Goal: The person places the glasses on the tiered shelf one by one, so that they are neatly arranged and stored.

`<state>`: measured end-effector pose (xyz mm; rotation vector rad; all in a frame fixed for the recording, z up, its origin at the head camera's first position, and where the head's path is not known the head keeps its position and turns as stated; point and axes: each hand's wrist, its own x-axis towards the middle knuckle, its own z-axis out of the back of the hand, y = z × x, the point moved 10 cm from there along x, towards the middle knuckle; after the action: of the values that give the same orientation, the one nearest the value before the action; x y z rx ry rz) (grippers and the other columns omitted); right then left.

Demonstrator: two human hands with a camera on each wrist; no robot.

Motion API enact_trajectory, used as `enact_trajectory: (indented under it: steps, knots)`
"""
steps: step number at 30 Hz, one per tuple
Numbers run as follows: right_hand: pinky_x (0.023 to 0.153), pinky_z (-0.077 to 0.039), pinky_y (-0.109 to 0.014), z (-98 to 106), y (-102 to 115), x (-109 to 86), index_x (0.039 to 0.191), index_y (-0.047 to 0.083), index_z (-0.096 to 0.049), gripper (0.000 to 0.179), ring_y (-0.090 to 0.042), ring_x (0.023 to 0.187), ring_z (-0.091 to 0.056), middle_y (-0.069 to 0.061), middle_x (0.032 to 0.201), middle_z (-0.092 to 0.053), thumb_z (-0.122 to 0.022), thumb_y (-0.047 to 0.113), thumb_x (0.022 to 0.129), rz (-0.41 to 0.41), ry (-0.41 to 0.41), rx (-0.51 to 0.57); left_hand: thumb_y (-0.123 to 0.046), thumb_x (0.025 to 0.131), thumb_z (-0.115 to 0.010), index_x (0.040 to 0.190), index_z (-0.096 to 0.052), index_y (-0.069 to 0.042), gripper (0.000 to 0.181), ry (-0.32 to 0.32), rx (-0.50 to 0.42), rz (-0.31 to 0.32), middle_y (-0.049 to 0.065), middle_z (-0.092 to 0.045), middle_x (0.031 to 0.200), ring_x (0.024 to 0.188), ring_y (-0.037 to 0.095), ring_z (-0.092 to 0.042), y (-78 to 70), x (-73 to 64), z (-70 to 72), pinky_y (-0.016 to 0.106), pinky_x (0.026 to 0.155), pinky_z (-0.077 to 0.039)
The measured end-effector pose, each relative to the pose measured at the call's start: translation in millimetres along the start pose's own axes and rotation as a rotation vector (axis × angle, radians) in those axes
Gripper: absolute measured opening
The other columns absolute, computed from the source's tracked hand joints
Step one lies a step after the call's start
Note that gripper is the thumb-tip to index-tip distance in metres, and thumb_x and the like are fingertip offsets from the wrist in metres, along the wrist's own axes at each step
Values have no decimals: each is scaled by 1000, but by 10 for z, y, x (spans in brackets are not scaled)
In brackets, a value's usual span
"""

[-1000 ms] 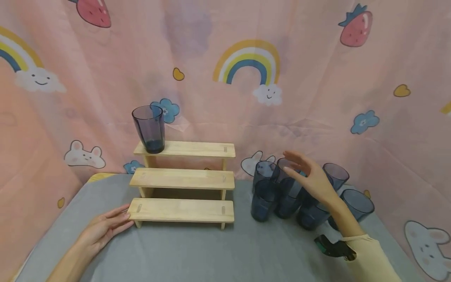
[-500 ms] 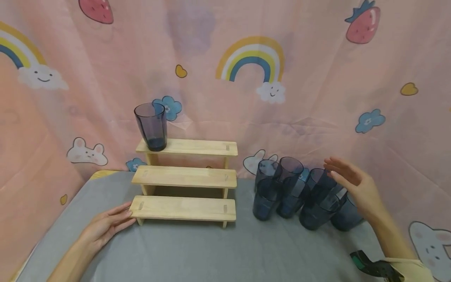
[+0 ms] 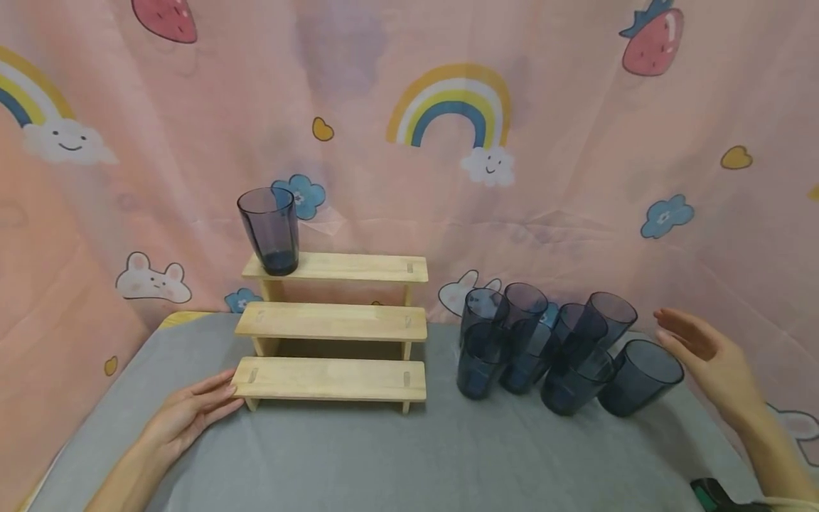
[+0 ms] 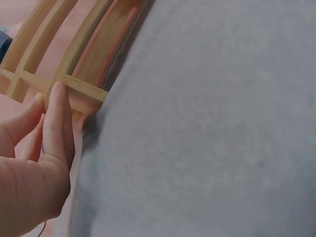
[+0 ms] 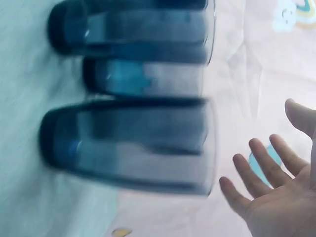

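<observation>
Before me, the left hand (image 3: 188,419) pinches the lowest board (image 3: 329,379) of the wooden rack (image 3: 329,321) at its left end. The right hand (image 3: 719,363), fingers spread wide, is just beside the rightmost tumbler (image 3: 640,380). Beyond, a single tumbler (image 3: 271,231) stands upright on the top board (image 3: 358,267), left end.

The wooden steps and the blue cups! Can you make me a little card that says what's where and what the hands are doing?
Wooden stand: three steps
Top step: one glass, upright at the left end
Other glasses: bunched on the gray cloth, right of the stand
Glass color: see-through, dark blue
Left hand: holds the left end of the bottom step
Right hand: right of the bunch, holding nothing
Backdrop: pink, with rainbows
</observation>
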<state>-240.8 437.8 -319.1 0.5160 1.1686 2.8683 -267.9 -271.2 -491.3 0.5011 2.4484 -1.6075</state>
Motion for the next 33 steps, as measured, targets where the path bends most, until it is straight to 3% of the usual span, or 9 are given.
enact_trajectory:
  steps: [8,9,11,13,15,19,24,29,33]
  knots:
    - [80,-33,7,2,-392,-144,155,21,-31,61,22,107,-38,22,138,-46,-57,33,101,-85,-8,-11,5,93,-62,116,-65,-10,28,2,7,-5,-8,-60,106,101,17,-67,-31,-3,-16,40,99,-52]
    - [89,-33,5,-26,-436,-172,156,21,-27,63,22,110,-37,19,142,-44,-56,34,101,-105,4,-11,5,93,-62,115,-65,-11,27,4,4,-4,-8,-60,106,101,17,-67,-33,-4,-20,40,99,-52]
    - [108,-30,-6,-84,-500,-216,158,19,-20,67,18,123,-33,10,152,-37,-54,35,102,-139,23,-8,5,94,-62,111,-67,-13,26,9,-3,-5,-9,-61,106,101,17,-67,-37,-6,-29,39,99,-52]
    - [122,-20,-28,-143,-544,-242,158,16,-13,73,6,140,-24,-3,159,-27,-54,37,102,-173,29,-6,6,94,-61,105,-69,-16,26,12,-8,-6,-9,-61,105,101,17,-67,-41,-7,-35,39,99,-53]
    - [122,-13,-54,-195,-591,-259,158,14,-6,78,-15,149,-14,-16,161,-16,-53,40,101,-218,29,8,6,93,-61,101,-70,-18,27,13,-13,-6,-9,-62,105,100,16,-67,-43,-8,-38,39,98,-53]
    - [115,-10,-67,-261,-684,-294,158,14,2,83,-43,145,-2,-24,160,-3,-53,42,101,-281,37,65,8,93,-61,99,-71,-19,30,17,-32,-1,-8,-64,105,100,17,-67,-39,-8,-43,38,97,-54]
    - [114,-6,-69,-347,-790,-360,157,19,7,88,-46,144,5,-22,160,9,-56,39,100,-318,47,122,8,94,-60,100,-71,-19,30,24,-42,-3,-6,-64,106,100,17,-67,-41,-8,-45,38,97,-54]
    - [114,-9,-69,-430,-804,-413,157,27,7,95,-45,145,0,-24,160,-4,-65,35,96,-306,25,145,6,95,-59,100,-71,-21,30,32,-33,0,-8,-63,107,101,16,-67,-40,2,-49,38,98,-53]
    - [113,-17,-69,-490,-796,-445,157,34,2,95,-40,146,-13,-15,160,-22,-69,29,94,-260,12,156,5,95,-61,102,-70,-21,29,32,-24,4,-9,-62,107,102,15,-66,-27,2,-42,38,100,-52]
